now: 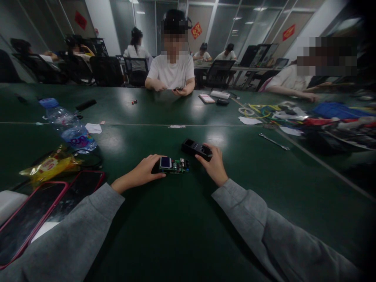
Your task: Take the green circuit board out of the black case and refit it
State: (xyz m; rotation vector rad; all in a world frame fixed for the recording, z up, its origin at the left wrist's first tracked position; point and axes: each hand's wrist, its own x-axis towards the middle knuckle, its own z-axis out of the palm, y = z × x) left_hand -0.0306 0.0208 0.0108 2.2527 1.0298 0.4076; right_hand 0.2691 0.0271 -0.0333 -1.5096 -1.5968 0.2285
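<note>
My left hand (146,169) grips the left end of a green circuit board (177,167). The board carries a small screen with a white frame at its left end and various components toward its right. My right hand (213,163) has its thumb and fingers around the right end of a black plastic housing (192,147). A rectangular window and several small cut-outs show in the housing's upper face. Housing and board are apart, with the housing a little farther away and to the right.
On the left lie a tilted plastic bottle (69,127), a yellow packet (51,166) and red-edged phones (32,215). To the right are a wrench (273,141) and a heap of cables (293,113). Across the green table (164,235) sits a person (170,70) holding a small object.
</note>
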